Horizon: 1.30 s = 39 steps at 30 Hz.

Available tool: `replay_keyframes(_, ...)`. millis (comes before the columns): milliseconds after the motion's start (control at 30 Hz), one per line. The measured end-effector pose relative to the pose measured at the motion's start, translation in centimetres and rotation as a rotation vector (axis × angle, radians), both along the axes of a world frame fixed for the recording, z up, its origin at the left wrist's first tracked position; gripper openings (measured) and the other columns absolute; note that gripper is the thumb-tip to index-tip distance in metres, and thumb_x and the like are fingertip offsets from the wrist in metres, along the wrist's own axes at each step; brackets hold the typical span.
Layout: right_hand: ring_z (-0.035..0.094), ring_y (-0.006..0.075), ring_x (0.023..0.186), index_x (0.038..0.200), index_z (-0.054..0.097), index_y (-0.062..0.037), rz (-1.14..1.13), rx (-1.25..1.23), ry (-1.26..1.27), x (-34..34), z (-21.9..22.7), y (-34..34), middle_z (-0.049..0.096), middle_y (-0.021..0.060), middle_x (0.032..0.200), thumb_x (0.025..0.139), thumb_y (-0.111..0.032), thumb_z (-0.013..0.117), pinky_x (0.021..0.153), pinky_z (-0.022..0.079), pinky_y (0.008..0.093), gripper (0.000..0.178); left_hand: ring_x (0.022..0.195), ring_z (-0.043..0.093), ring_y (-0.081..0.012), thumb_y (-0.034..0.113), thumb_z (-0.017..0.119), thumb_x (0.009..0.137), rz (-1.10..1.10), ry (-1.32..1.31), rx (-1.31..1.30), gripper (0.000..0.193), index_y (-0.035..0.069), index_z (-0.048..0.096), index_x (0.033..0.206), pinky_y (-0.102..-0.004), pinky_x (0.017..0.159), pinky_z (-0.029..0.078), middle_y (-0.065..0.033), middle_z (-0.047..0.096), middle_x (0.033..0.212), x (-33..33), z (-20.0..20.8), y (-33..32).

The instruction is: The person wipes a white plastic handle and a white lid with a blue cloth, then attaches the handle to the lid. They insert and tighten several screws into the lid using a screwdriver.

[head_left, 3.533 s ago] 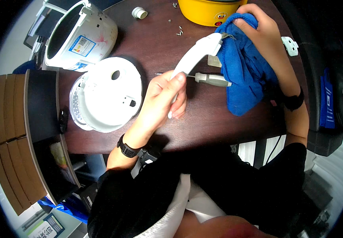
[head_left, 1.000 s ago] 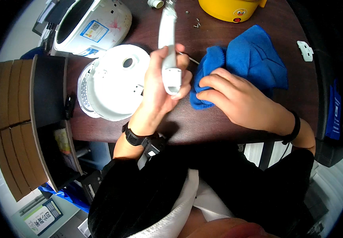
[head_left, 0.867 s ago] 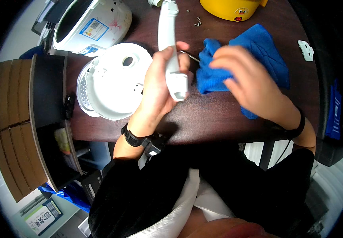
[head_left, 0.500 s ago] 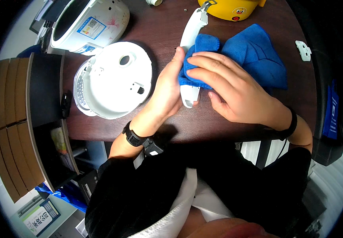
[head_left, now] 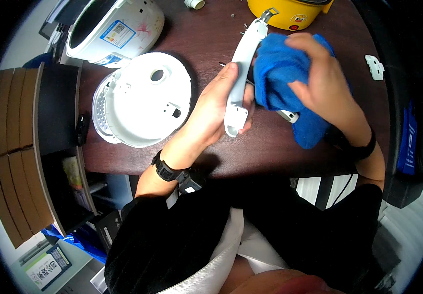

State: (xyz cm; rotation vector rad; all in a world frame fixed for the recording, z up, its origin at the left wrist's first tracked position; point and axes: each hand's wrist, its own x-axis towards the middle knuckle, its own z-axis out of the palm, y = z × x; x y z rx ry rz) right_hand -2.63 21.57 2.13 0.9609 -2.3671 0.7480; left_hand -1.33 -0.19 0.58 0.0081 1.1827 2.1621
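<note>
My left hand (head_left: 214, 108) grips a white curved plastic handle (head_left: 244, 61) near its lower end, thumb along its side and fingers wrapped behind. A metal hinge piece sits at its far tip. Just right of the handle, my right hand (head_left: 331, 81) holds a bunched blue cloth (head_left: 277, 66), its thumb and forefinger spread apart and slightly blurred. Part of the cloth hangs toward the table's near edge. Beneath it pokes out the end of a pale object (head_left: 289, 116), mostly hidden. To the left lies a round white appliance lid (head_left: 140, 105) with round and square holes.
A white rice cooker body (head_left: 128, 36) stands at the far left. At the far edge is a yellow pot (head_left: 282, 12), with small screws near it. A white fitting (head_left: 194, 4) lies at the back, a small white plate (head_left: 375, 67) at the right edge of the dark table (head_left: 201, 39).
My right hand has drawn the blue cloth off the handle and to the right, baring the handle. My left hand has shifted slightly right with the handle.
</note>
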Motion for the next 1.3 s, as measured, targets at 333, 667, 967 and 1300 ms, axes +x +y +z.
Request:
replay_keyframes(333, 0.060, 0.0260, 0.104, 0.119, 0.055, -0.0189, -0.205, 0.235, 0.069, -0.7, 5.0, 4.4, 0.055, 0.0096, 0.122, 0.073, 0.007, 0.058, 0.085, 0.052, 0.0334, 0.053, 0.042, 0.044, -0.0136, 0.044, 0.030, 0.099, 0.002, -0.056, 0.058, 0.045, 0.002, 0.046, 0.102, -0.0249, 0.034, 0.039, -0.0040, 0.044, 0.059, 0.2, 0.5, 0.2)
replay_keyframes(667, 0.054, 0.0241, 0.114, 0.124, 0.056, -0.0095, -0.701, 0.206, 0.199, 0.4, 8.9, 18.1, 0.057, 0.0113, 0.122, 0.086, -0.017, 0.059, 0.098, 0.040, 0.0343, 0.039, 0.053, 0.048, -0.0149, 0.044, 0.034, 0.098, -0.076, -0.198, 0.318, 0.050, 0.002, 0.049, 0.076, -0.0272, 0.041, 0.041, -0.0051, 0.048, 0.067, -1.2, 0.5, -1.9)
replay_keyframes(967, 0.056, 0.0251, 0.108, 0.123, 0.053, 0.0008, -0.644, -0.447, 0.047, 9.9, 12.5, 23.8, 0.058, 0.0174, 0.116, 0.085, -0.014, 0.053, 0.096, 0.043, 0.0372, 0.041, 0.050, 0.047, -0.0143, 0.033, 0.030, 0.100, 0.024, -0.168, 0.390, 0.036, 0.002, 0.042, 0.114, -0.0253, 0.039, 0.039, -0.0063, 0.050, 0.069, -1.0, 0.5, -2.6)
replay_keyframes(1300, 0.057, 0.0250, 0.105, 0.123, 0.053, -0.0007, -0.956, -1.035, 0.015, 20.6, 10.8, 38.1, 0.058, 0.0168, 0.115, 0.086, -0.015, 0.053, 0.094, 0.045, 0.0365, 0.040, 0.050, 0.046, -0.0134, 0.032, 0.034, 0.098, 0.061, -0.193, 0.370, 0.032, 0.002, 0.044, 0.101, -0.0254, 0.040, 0.037, -0.0050, 0.049, 0.069, -1.1, 0.6, -2.9)
